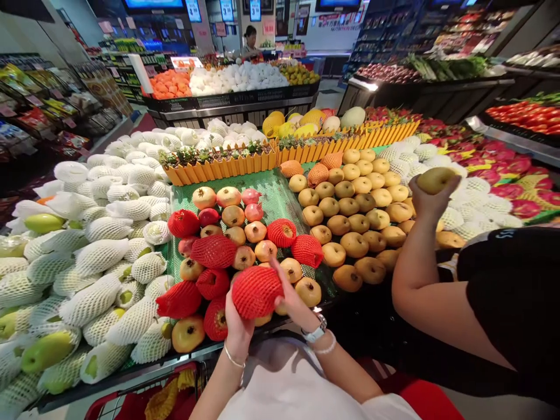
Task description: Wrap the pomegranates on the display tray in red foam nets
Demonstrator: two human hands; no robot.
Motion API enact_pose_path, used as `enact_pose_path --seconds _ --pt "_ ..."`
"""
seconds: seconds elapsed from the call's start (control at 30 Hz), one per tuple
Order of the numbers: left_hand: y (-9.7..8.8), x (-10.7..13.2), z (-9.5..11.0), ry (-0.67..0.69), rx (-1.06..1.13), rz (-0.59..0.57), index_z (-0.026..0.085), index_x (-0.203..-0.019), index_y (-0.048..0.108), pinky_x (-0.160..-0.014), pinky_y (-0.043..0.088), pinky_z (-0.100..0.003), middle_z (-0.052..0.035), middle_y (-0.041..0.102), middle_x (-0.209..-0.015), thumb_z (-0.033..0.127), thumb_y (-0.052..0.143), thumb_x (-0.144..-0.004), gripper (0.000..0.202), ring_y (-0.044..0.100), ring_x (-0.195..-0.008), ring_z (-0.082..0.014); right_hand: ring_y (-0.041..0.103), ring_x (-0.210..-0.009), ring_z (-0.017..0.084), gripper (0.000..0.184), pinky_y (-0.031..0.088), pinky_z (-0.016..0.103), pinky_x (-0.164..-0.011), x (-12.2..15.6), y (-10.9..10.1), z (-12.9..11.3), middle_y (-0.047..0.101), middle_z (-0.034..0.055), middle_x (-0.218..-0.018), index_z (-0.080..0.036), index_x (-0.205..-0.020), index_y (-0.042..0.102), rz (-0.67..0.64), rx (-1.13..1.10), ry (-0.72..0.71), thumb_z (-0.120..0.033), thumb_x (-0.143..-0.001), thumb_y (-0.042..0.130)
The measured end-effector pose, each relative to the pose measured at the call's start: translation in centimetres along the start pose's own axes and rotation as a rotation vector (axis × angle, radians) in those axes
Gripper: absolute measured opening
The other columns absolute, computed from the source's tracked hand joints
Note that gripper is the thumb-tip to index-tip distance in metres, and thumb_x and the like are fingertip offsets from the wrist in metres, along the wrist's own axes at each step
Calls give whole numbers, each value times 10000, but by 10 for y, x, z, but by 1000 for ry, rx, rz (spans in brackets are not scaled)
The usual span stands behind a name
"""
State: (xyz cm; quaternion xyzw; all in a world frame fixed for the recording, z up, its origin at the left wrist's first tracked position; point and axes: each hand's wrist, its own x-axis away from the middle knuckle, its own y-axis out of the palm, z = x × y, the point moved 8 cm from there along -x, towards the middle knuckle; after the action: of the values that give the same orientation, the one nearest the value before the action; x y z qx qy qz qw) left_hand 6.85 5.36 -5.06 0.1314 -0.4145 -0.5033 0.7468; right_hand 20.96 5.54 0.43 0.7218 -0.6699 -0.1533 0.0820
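Observation:
Both my hands hold one pomegranate wrapped in red foam net (256, 290) above the front of a fruit display. My left hand (238, 326) cups it from below, fingers closed round it. My right hand (292, 303) grips its right side, fingers curled on the fruit. Under it lie bare pomegranates (233, 216) and several more in red nets (213, 251) on a green mat (271, 195). To my right another person's hand (431, 201) holds up a brown pear (435, 179).
Mangoes in white foam nets (100, 256) fill the left of the stand, brown pears (350, 224) the right. Orange picket dividers (227, 168) cross the back. A red cart (144, 399) sits below me. The other person's arm and black top (503, 303) stand close on the right. A further person stands far behind.

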Motion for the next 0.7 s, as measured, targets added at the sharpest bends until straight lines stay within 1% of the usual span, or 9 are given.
enact_pose_path --seconds 0.07,0.13,0.23,0.33,0.43,0.5,0.57,0.63,0.7 --pt "5 3 2 102 -29 -56 191 -1038 679 -886 510 -350 -46 732 -954 428 542 -839 339 677 -893 -207 512 -1285 250 914 334 454 -1158 6 6 10 530 94 -1385 -254 -1356 518 -79 62 70 -557 -561 853" --pt "8 8 4 220 -67 -84 212 -1030 661 -909 493 -341 -33 714 -991 459 569 -831 330 659 -943 -203 595 -1165 241 766 411 452 -1102 12 6 16 625 85 -1255 -228 -1259 592 -114 95 121 -442 -579 873" --pt "8 16 5 321 -140 -72 225 -1036 636 -918 488 -350 -38 685 -1046 509 563 -843 351 639 -992 -210 643 -1051 230 538 506 422 -1001 17 -1 21 696 56 -1101 -213 -1097 668 -106 39 155 -392 -622 846" --pt "11 15 11 342 -186 -50 237 -1116 607 -940 486 -363 -52 672 -1109 540 576 -842 409 631 -1054 -225 656 -1009 216 468 526 403 -977 13 -10 27 710 32 -1061 -218 -1035 679 -22 -33 188 -380 -626 839" --pt "24 4 18 235 -135 -129 248 -1215 563 -1000 464 -404 -77 677 -1153 583 562 -850 495 619 -1136 -243 654 -1012 202 417 499 397 -1018 -2 -13 24 710 20 -1058 -229 -987 672 39 -58 152 -348 -623 837" --pt "34 -2 27 176 -68 -219 258 -1258 534 -1044 434 -441 -99 676 -1187 618 538 -853 541 607 -1181 -250 656 -992 200 374 498 402 -1017 -19 -15 16 713 21 -1031 -231 -963 668 48 -80 119 -368 -647 813" --pt "33 -2 47 249 -21 -252 274 -1261 527 -1086 395 -445 -106 669 -1223 603 554 -851 526 600 -1203 -234 652 -977 193 398 491 403 -1022 -43 -23 2 710 14 -1012 -233 -997 656 73 -75 90 -393 -659 793" --pt "18 5 73 411 -19 -219 258 -1211 562 -1105 376 -427 -111 673 -1223 548 586 -848 466 606 -1198 -222 643 -970 186 500 491 404 -1016 -72 -41 -22 696 13 -1024 -227 -1088 624 128 9 8 -375 -644 801" --pt "-11 17 98 560 -60 -144 216 -1111 609 -1070 416 -425 -115 710 -1129 486 595 -843 380 652 -1118 -232 624 -1023 192 645 480 413 -1016 -105 -64 -55 668 39 -1084 -204 -1218 554 189 168 -178 -361 -645 803"
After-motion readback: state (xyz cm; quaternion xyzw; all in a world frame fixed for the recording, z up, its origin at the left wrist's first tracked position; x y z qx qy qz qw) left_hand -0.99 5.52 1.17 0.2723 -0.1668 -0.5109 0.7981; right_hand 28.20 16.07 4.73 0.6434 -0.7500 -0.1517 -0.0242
